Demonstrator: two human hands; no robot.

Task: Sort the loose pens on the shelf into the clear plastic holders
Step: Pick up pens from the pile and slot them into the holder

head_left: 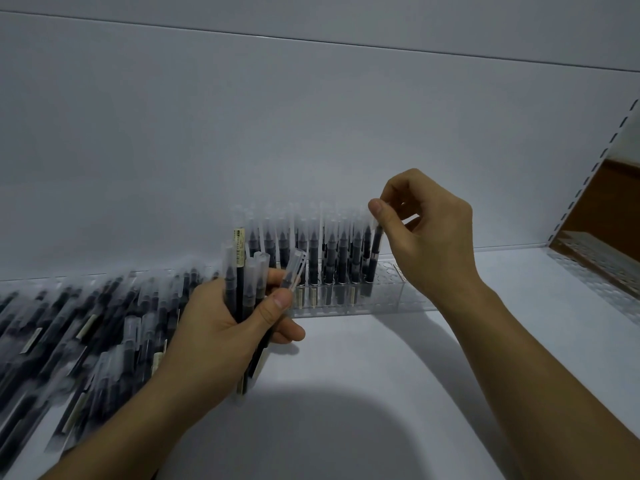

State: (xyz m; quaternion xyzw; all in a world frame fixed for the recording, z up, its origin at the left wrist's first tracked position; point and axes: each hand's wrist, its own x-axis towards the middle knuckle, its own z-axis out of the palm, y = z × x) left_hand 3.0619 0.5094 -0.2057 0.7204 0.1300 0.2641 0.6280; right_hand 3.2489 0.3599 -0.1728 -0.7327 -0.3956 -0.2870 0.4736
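A clear plastic holder stands on the white shelf against the back wall, with several black pens with frosted caps upright in its holes. My right hand pinches the cap of one black pen that stands at the right end of the filled rows. My left hand grips a bundle of pens upright, in front of the holder's left end. A heap of loose pens lies on the shelf to the left.
The white shelf is bare in front of the holder. At the far right another clear holder with open holes lies beside a slotted shelf upright. The white back wall stands close behind the pens.
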